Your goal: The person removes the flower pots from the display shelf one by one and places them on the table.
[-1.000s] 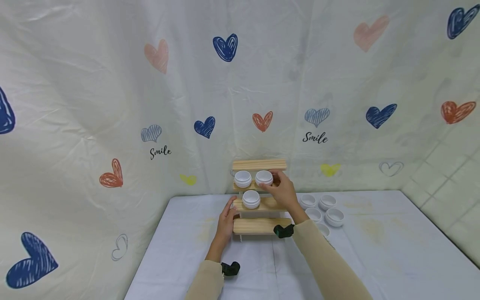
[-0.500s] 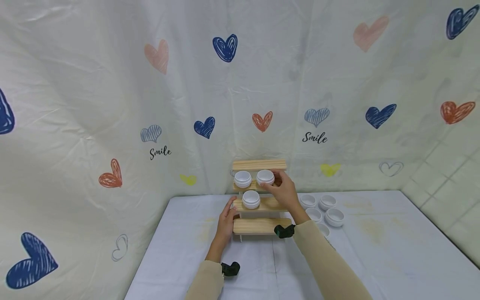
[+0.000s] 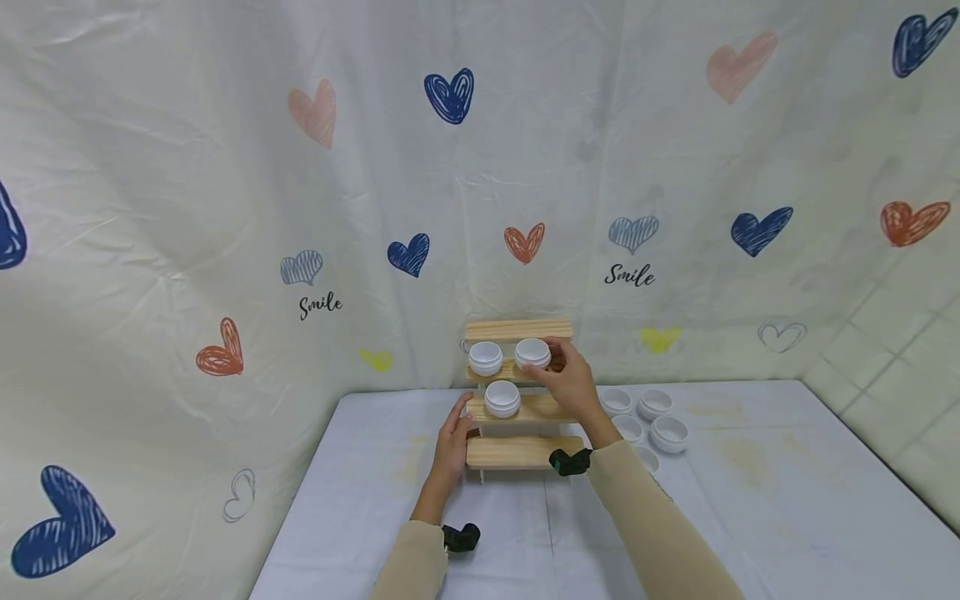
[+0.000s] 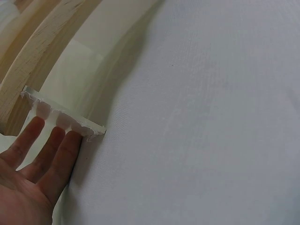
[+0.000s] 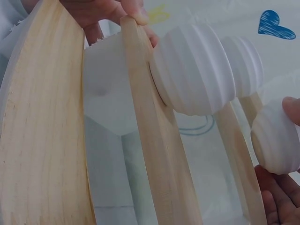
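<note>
Right hand (image 3: 572, 385): thumb and fingers spread to the bowl's width, pinching a white bowl (image 3: 532, 353) at the second tier from the top of a wooden rack (image 3: 525, 452); whether its base touches the board cannot be told. Left hand (image 3: 452, 446): thumb and a finger grip a lower board's end, while three nearly straight fingers (image 4: 61, 159) press the side panel (image 4: 65, 112). Two other bowls (image 3: 502, 399) occupy the rack; more stand clustered on the counter (image 3: 375, 500), right.

Place: curtained-off tabletop workspace
White heart-printed fabric sheet (image 3: 540, 158): screens your front and left
White cloth-covered table (image 3: 780, 500): stands before you
</note>
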### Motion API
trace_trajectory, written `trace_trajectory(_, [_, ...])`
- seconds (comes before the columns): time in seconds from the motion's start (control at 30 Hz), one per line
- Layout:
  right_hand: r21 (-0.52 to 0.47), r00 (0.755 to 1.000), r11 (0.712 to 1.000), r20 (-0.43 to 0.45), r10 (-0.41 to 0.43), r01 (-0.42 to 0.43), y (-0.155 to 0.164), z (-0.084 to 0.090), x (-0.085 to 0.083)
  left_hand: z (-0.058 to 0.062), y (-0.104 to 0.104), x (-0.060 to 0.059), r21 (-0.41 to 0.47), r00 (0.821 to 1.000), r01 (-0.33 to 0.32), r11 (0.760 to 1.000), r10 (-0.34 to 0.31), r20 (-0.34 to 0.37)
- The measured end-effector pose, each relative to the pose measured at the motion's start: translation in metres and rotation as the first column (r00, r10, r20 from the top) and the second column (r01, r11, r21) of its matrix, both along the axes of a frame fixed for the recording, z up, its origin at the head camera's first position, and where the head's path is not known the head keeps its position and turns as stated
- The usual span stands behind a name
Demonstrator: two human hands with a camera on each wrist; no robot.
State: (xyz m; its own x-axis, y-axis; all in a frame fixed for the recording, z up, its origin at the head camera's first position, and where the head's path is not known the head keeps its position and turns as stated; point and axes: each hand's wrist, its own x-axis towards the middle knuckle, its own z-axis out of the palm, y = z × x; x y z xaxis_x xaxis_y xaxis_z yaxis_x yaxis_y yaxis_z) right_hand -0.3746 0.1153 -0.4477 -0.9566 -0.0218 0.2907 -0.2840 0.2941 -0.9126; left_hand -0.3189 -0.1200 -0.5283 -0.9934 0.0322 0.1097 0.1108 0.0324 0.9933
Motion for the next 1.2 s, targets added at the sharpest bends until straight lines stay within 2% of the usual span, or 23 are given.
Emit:
trace_trajectory(0.23, [-0.001, 1.0, 1.0, 0.004, 0.004, -0.004, 0.003, 0.001, 0.003, -0.027, 0.004, -0.016, 0.017, 1.0, -0.023, 1.0, 0.023, 0.016])
trace_trajectory(0.33, [-0.021, 1.0, 1.0, 0.004, 0.007, -0.007, 0.004, 0.001, 0.004, -0.033, 0.006, -0.02, 0.011, 0.999, -0.044, 0.999, 0.044, 0.008])
trace_trajectory(0.57, [-0.034, 1.0, 0.999, 0.006, 0.025, -0.024, 0.007, 0.001, 0.005, -0.032, 0.008, -0.019, 0.0, 0.999, -0.046, 0.999, 0.046, 0.001])
trace_trajectory(0.87, [-0.081, 0.998, 0.994, -0.009, 0.067, -0.068, 0.012, 0.0, 0.008, -0.021, 0.004, -0.018, 0.002, 1.0, 0.013, 1.0, -0.013, 0.014])
trace_trajectory(1.2, [-0.147, 0.996, 0.985, -0.009, 0.089, -0.09, 0.014, -0.004, 0.025, -0.034, 0.006, -0.019, -0.004, 0.998, -0.056, 0.998, 0.056, -0.018])
